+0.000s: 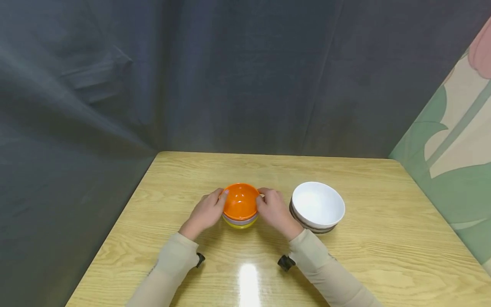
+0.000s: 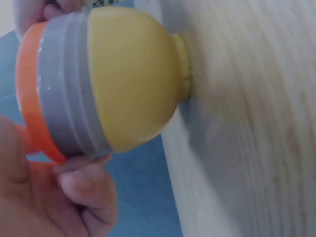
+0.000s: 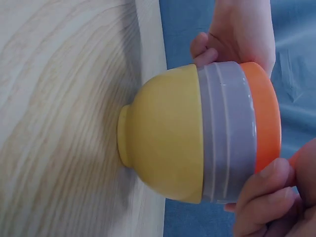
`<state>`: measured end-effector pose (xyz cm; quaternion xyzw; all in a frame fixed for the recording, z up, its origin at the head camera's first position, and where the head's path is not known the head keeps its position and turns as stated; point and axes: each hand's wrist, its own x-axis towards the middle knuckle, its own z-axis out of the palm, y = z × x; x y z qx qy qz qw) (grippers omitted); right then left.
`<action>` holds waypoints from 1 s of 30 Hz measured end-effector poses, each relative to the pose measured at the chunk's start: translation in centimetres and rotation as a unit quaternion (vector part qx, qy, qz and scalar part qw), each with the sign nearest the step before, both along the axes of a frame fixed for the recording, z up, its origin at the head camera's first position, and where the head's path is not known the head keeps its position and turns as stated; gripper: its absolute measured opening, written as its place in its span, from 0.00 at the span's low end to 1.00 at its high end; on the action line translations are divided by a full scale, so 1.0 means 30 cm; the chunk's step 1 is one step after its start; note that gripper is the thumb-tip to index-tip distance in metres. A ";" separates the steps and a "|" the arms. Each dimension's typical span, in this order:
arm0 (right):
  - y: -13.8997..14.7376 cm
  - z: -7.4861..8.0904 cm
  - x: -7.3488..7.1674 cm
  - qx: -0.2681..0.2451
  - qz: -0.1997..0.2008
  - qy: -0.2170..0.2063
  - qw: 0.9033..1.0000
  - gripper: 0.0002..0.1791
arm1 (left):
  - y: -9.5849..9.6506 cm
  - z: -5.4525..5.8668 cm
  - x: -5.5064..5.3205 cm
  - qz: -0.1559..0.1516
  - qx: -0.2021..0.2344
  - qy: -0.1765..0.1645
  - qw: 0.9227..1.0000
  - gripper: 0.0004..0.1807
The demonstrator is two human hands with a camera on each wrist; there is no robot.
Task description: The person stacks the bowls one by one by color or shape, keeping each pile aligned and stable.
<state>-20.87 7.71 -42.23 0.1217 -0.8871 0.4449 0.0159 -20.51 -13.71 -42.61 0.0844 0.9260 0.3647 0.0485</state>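
An orange bowl (image 1: 241,204) sits nested in a grey-purple bowl (image 3: 229,131), which rests in a yellow bowl (image 3: 165,131) standing on the table. With thumb and curled fingers, my left hand (image 1: 207,209) pinches the orange bowl at the left side of its rim. On the opposite side, my right hand (image 1: 274,209) grips the same rim between thumb and fingers. Both wrist views show orange edge parts between thumb and fingers, while the grey-purple and yellow bowls lie below the grip. The insides of those two lower bowls are hidden.
Just right of my right hand, a white bowl (image 1: 318,204) lies in a stack, with dark brownish rims (image 1: 320,230) showing beneath it. Wooden tabletop (image 1: 383,238) extends around both stacks. A dark curtain (image 1: 245,85) hangs behind, and a patterned cloth (image 1: 452,170) borders the right.
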 end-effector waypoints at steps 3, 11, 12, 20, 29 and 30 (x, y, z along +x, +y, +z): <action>0.001 0.000 0.001 -0.001 0.001 -0.003 1.000 0.18 | 0.009 -0.012 -0.004 0.019 -0.010 0.029 0.999 0.30; 0.004 -0.019 0.002 0.061 -0.017 0.011 0.998 0.21 | 0.018 -0.022 -0.008 0.019 -0.003 0.055 0.998 0.26; 0.003 -0.022 0.003 0.071 -0.020 0.017 0.997 0.22 | 0.018 -0.024 -0.008 0.019 0.000 0.057 0.998 0.25; -0.018 -0.036 0.011 0.103 -0.058 0.065 0.991 0.22 | 0.018 -0.031 -0.017 0.021 0.039 0.064 0.997 0.24; -0.027 -0.046 0.021 0.100 -0.081 0.064 0.990 0.23 | 0.016 -0.054 -0.014 0.019 0.064 0.068 0.995 0.23; -0.027 -0.046 0.022 0.101 -0.081 0.064 0.989 0.22 | 0.016 -0.055 -0.013 0.020 0.063 0.070 0.995 0.23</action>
